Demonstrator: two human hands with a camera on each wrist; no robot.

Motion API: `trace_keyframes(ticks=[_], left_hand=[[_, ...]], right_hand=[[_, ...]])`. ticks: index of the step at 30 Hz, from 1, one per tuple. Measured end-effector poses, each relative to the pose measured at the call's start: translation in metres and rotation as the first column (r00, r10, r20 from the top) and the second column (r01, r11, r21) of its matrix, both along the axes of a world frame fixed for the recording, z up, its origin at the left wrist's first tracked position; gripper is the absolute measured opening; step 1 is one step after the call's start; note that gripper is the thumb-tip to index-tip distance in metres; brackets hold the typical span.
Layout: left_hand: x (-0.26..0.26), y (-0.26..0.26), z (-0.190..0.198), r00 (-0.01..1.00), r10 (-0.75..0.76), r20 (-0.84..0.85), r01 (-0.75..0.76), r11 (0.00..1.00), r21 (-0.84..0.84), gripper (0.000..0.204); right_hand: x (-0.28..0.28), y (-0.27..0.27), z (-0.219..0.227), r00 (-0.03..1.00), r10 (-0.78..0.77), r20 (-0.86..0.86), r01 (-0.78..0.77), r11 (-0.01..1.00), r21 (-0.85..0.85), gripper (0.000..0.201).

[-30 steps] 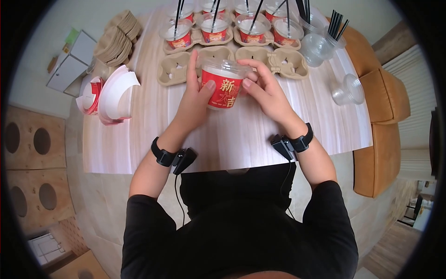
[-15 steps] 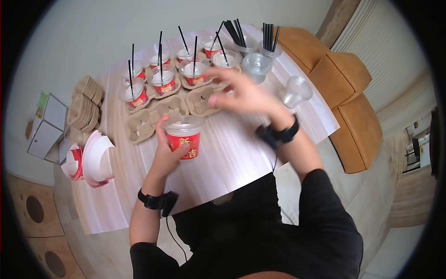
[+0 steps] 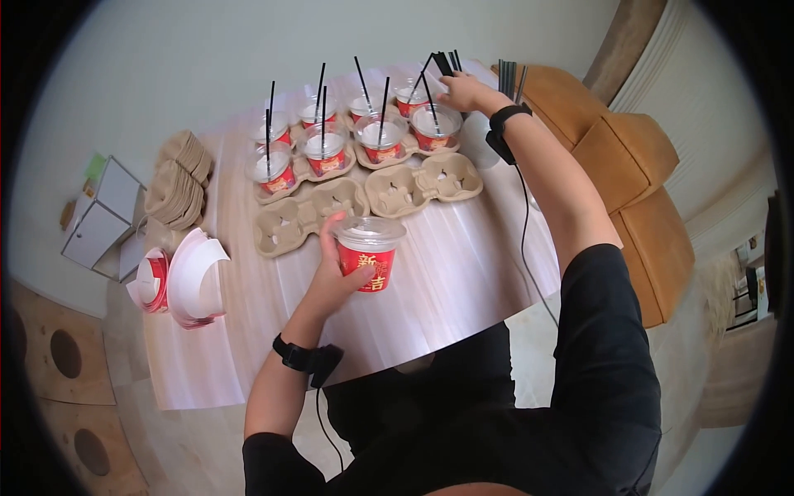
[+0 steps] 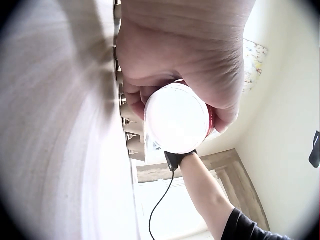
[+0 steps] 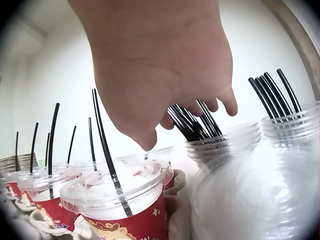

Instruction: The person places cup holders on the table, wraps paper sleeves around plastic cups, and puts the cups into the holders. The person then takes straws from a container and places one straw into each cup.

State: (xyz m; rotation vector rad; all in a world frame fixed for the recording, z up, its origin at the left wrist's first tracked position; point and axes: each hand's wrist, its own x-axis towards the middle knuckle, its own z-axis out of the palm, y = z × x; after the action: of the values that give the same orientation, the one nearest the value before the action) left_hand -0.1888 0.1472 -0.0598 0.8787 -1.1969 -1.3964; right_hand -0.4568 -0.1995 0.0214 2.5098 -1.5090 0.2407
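Observation:
In the head view my left hand (image 3: 346, 277) grips a red paper cup (image 3: 379, 263) with gold characters and a clear domed lid, held upright over the near part of the table. The left wrist view shows the cup's white bottom (image 4: 178, 118), thumb and fingers around its sides. My right hand (image 3: 473, 93) is stretched out to the far right, at a bunch of black straws (image 3: 444, 63). In the right wrist view its fingers hang loosely spread at the tops of these straws (image 5: 192, 122), which stand in a stack of clear cups (image 5: 225, 142).
Several lidded red cups with straws (image 3: 382, 136) stand in cardboard carriers beyond two cup carriers (image 3: 397, 190) with bare sockets. Spare carriers (image 3: 178, 186) are stacked at left, near white paper cups (image 3: 198, 277). More straws (image 5: 275, 95) stand at right.
My right hand has let go of the cup and moved out to the far-right straws. My left hand still holds the cup. The head view has shifted.

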Motion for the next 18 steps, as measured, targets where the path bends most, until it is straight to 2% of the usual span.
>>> trace_keyframes(ticks=[3,8,10,11,13,14,16,18], left_hand=[[-0.001,0.001,0.004,1.0,0.018,0.005,-0.018,1.0,-0.001,0.098],[-0.002,0.001,-0.001,0.999,0.042,0.028,-0.041,0.999,-0.031,0.098],[-0.002,0.001,-0.002,0.999,0.044,0.015,-0.044,0.999,-0.031,0.099],[0.0,-0.001,-0.003,0.998,0.057,0.023,-0.056,0.998,-0.04,0.099],[0.003,-0.003,-0.004,0.997,0.079,0.023,-0.078,0.996,-0.035,0.099],[0.005,-0.005,-0.006,0.994,0.102,0.031,-0.1,0.993,-0.065,0.1],[0.005,-0.003,-0.007,0.99,0.141,0.027,-0.139,0.988,-0.069,0.1],[0.005,-0.001,0.005,0.989,0.143,0.05,-0.136,0.983,-0.123,0.099]], right_hand=[[0.004,0.003,0.008,0.995,-0.03,0.099,0.016,0.99,0.138,0.052],[-0.011,0.014,0.014,0.993,0.002,0.121,-0.012,0.997,0.082,0.052],[-0.019,0.018,0.02,0.983,0.063,0.173,-0.068,0.997,0.022,0.048],[-0.023,0.02,0.021,0.974,0.117,0.196,-0.093,0.987,-0.129,0.047],[-0.03,0.028,0.03,0.951,0.119,0.285,-0.056,0.974,-0.219,0.049],[-0.031,0.037,0.04,0.929,0.138,0.344,-0.052,0.968,-0.247,0.053],[-0.032,0.055,0.059,0.851,0.118,0.511,0.039,0.958,-0.285,0.039],[-0.023,0.094,0.074,0.636,0.419,0.649,-0.049,0.86,-0.507,0.021]])
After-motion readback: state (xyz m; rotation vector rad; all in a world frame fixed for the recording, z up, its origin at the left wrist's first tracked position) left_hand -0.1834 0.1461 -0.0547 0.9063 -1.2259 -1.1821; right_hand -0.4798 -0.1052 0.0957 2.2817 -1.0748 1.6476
